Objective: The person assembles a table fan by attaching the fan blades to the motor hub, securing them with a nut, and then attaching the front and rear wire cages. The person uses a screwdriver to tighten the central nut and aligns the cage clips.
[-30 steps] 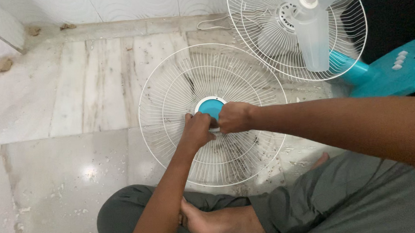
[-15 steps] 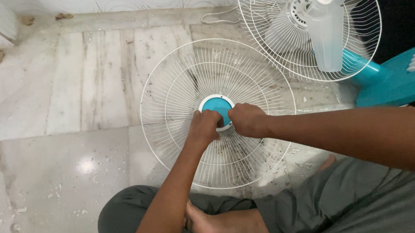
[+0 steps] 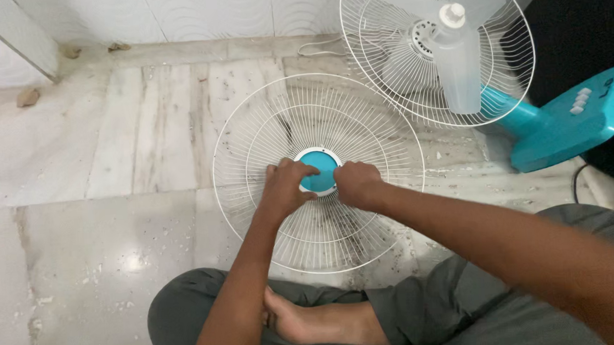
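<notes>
A round white wire fan grille (image 3: 262,132) lies flat on the marble floor in front of me. At its middle sits a teal disc (image 3: 319,170) with a white ring. My left hand (image 3: 285,188) rests on the wires at the disc's left edge, fingers curled over it. At the disc's right edge is my right hand (image 3: 357,184), closed and gripping the rim. Both hands touch the grille's hub.
A teal fan body (image 3: 567,124) lies on its side at the right, with its rear grille (image 3: 385,61), translucent blades and white hub cap (image 3: 453,16). A white cord (image 3: 317,48) runs by the tiled wall. Dirt specks cover the floor. My crossed legs and foot (image 3: 316,321) are below.
Both hands have shifted slightly around the teal disc, the left spreading onto the wires. The view has tilted, so the grille and fan sit a little differently in frame.
</notes>
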